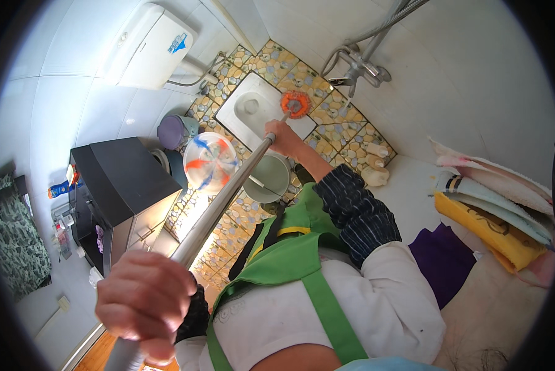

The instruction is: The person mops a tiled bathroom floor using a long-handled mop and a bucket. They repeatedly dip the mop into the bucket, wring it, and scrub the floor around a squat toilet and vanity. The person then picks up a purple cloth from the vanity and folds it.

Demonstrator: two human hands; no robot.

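Note:
A long metal mop pole (222,209) runs from the lower left up towards the middle of the view. My left hand (145,301) grips its upper part, close to the camera. Farther down, my right hand (284,137) is closed around the thinner part of the pole. At the far end, the orange fringed mop head (296,104) lies at the right edge of the white squat toilet (264,89), over the rim and the patterned floor tiles. Whether it presses on the floor cannot be told.
Left of my legs stand a grey-green bucket (277,174), a colourful basin (210,162), a lidded purple bin (172,131) and a black cabinet (134,181). Bottles (375,176) stand by the right wall, below the shower mixer (363,69). Towels (495,195) hang at right.

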